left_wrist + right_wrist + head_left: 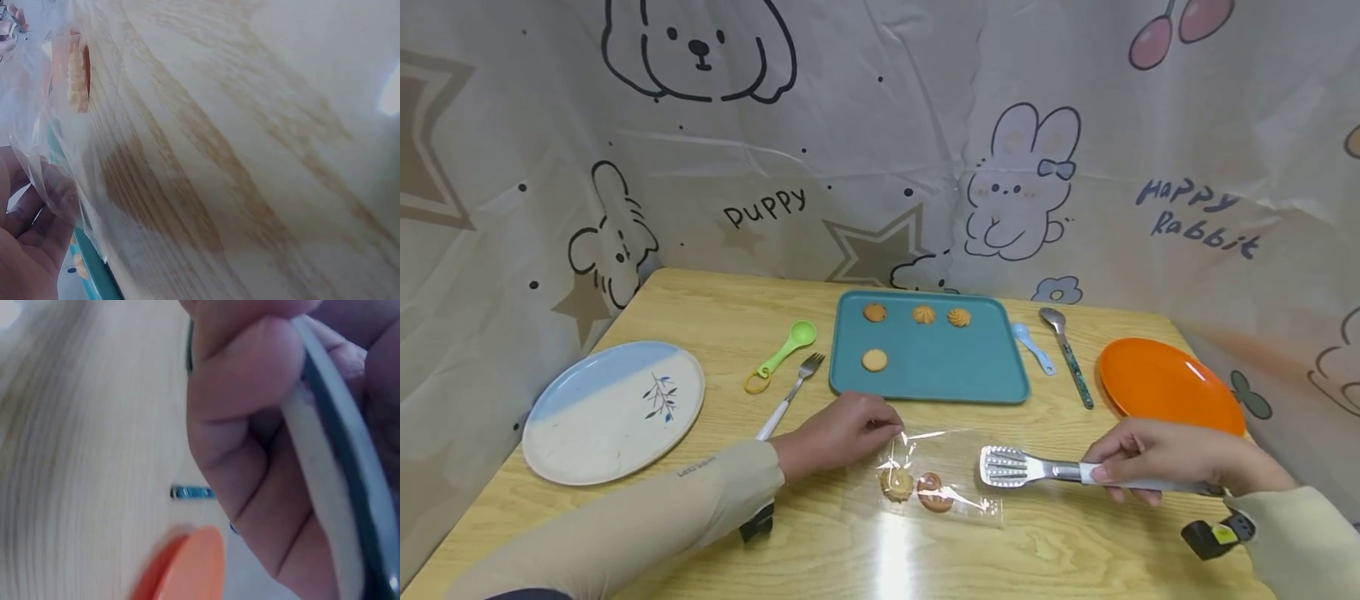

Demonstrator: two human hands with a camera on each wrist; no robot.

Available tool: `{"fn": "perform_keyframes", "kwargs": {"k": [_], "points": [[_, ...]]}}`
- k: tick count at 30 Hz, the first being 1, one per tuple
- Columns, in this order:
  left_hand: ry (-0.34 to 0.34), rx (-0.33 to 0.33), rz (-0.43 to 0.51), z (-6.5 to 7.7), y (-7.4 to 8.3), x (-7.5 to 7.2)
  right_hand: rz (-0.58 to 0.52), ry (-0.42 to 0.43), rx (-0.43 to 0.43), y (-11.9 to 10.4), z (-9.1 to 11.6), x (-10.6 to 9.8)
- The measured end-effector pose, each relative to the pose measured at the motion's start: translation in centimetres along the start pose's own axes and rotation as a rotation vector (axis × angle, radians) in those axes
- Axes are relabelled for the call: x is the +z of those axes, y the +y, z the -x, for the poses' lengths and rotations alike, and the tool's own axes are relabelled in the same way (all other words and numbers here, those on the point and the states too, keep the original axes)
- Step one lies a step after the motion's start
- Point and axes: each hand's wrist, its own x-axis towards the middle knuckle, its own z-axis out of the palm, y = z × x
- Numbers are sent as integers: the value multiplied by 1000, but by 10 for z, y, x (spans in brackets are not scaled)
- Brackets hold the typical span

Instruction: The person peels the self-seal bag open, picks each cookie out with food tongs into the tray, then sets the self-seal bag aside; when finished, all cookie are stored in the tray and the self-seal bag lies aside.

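Observation:
My left hand [842, 433] pinches the edge of a clear plastic bag [955, 454] lying on the table. Inside the bag are two cookies: a pale ridged cookie [896, 484] and a browner round cookie [934, 492]. In the left wrist view, the fingers [47, 234] hold the crinkled film, with one cookie [78, 78] seen edge-on. Metal tongs [1037, 468] with slotted ends are gripped in my right hand [1157, 458], their tips by the bag's right side with no cookie visible in them. The right wrist view shows fingers wrapped around the tongs' pale handles [319, 450].
A teal tray [947, 367] with several cookies stands behind the bag. A white-and-blue plate [602, 442], a green measuring spoon [801, 335] and a fork [790, 393] lie left. On the right are a small blue spoon [1033, 348], a patterned-handle spoon [1070, 358] and an orange plate [1172, 383].

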Motion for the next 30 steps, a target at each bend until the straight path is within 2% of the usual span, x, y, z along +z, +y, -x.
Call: {"fn": "perform_keyframes", "kwargs": {"k": [10,15,19,30], "points": [[-3,7,12,1,0,-1,41,-15,121,-7,-28,8],[-7,2,22,1,-1,-1,53,-55,85,-8,-39,6],[-6,5,25,1,-2,0,18,-80,59,-6,-48,5],[-8,15,38,2,-2,-2,33,-91,-1,-1,-66,3]]}}
